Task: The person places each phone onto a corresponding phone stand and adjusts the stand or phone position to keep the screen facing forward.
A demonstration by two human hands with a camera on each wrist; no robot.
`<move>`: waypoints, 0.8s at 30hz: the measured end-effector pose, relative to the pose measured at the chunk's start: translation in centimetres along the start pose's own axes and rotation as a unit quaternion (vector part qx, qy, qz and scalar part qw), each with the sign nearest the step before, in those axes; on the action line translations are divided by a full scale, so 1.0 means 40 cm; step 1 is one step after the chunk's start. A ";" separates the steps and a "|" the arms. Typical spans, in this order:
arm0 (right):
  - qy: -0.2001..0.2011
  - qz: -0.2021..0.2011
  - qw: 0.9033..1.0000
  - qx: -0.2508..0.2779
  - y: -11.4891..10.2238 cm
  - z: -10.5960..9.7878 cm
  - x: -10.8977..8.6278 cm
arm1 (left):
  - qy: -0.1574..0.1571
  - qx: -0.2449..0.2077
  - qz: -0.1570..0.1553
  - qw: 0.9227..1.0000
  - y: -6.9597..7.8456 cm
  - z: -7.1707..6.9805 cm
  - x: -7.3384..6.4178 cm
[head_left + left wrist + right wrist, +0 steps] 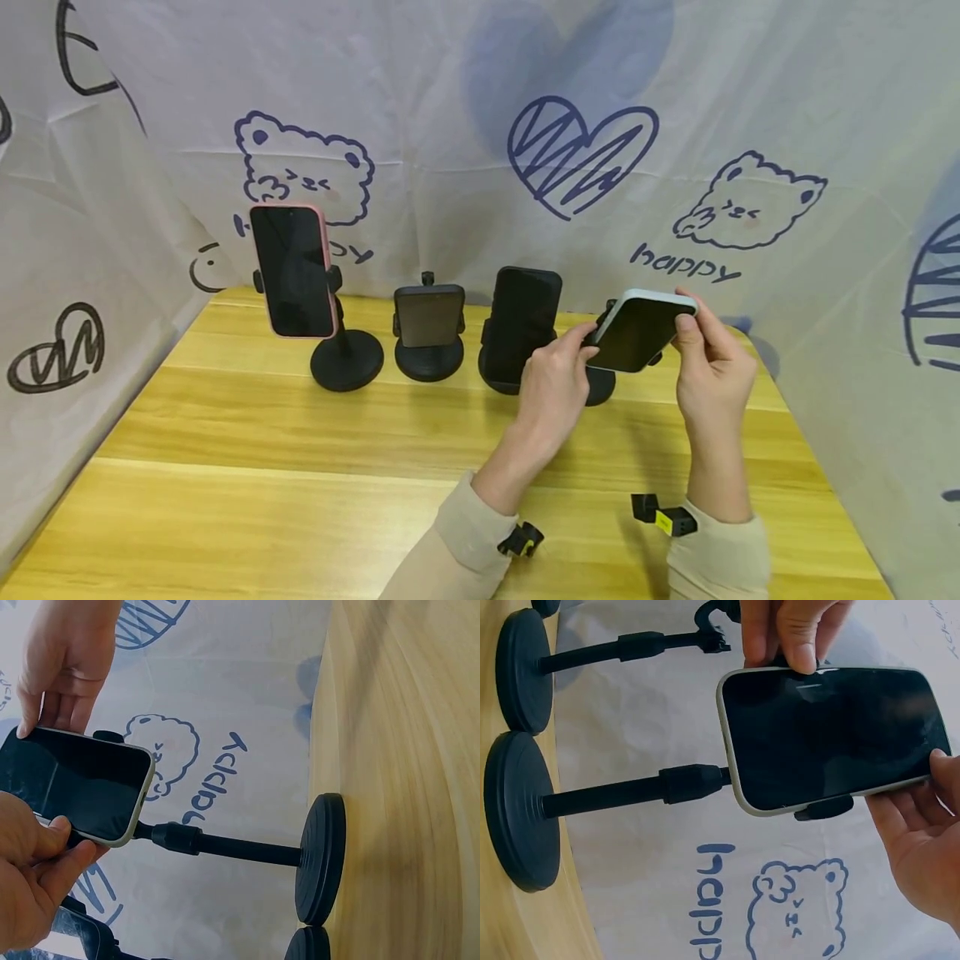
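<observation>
A smartphone with a pale case (637, 333) sits tilted in the clamp of the rightmost black phone stand (604, 796). My left hand (553, 379) is at the phone's left long edge, its thumb and fingers pinching the stand's black clamp arm there. With thumb in front and fingers behind, my right hand (712, 362) grips the phone's upper right corner. The opposite clamp jaw shows against the phone's other long edge in the right wrist view. The phone's back and most of the clamp are hidden.
To the left stand more phone stands in a row: one with a pink-cased phone (292, 271), one with a tilted phone (430, 317), one with a black phone (525, 325). They rest on a wooden table (285, 500) before a white drawn-on cloth (435, 100).
</observation>
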State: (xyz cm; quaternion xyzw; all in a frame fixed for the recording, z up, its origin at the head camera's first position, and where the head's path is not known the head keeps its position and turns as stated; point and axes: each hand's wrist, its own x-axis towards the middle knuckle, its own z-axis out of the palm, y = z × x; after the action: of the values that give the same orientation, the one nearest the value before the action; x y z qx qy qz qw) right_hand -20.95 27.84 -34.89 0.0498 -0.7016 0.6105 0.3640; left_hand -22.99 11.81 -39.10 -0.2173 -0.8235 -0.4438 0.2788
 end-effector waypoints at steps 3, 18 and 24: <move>0.006 -0.018 1.000 -0.022 0.005 0.004 -0.001 | -0.004 -0.003 -0.002 1.000 0.003 -0.002 -0.001; -0.015 -0.047 0.997 -0.066 0.018 -0.017 -0.006 | 0.000 -0.001 -0.002 1.000 0.001 -0.001 -0.005; -0.022 -0.046 0.995 -0.084 0.017 -0.020 -0.004 | -0.002 0.005 -0.005 1.000 0.000 0.000 -0.004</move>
State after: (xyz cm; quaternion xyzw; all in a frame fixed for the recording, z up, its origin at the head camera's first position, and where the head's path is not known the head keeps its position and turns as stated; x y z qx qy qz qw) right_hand -20.84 28.65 -35.53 0.0646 -0.7552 0.5309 0.3791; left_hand -22.88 11.78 -39.22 -0.2128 -0.8274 -0.4403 0.2763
